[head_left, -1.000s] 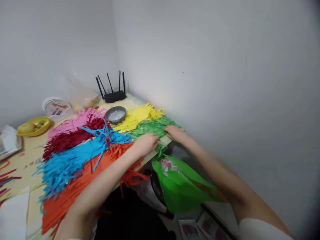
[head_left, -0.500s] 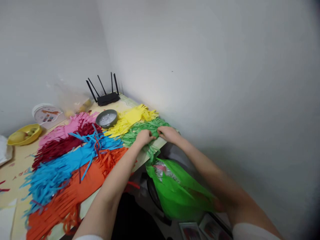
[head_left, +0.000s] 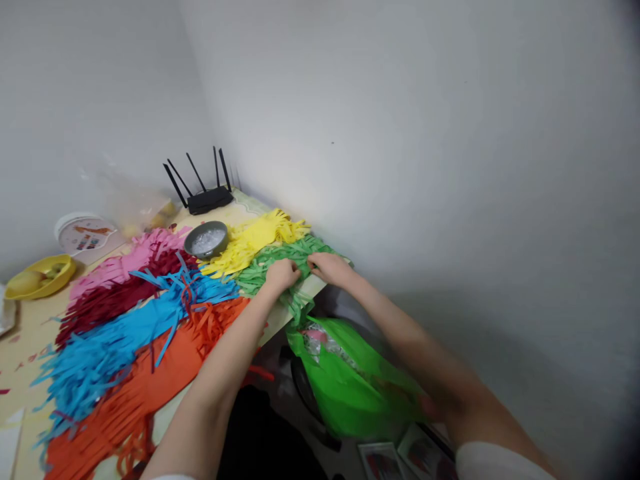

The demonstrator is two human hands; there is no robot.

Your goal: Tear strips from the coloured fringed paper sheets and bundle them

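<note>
Green shredded-paper strips (head_left: 260, 267) lie at the wooden table's (head_left: 30, 330) two-o'clock corner. The left hand (head_left: 281, 273) and right hand (head_left: 327, 267) curl closed, bunching them. Gathering, apparently; lifting would need a firm, even grip.

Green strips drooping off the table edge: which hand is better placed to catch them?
Left, likely. The left hand is curled on the green strips right above the drooping ends at the edge of the table. The right hand rests farther along, toward the wall.
</note>
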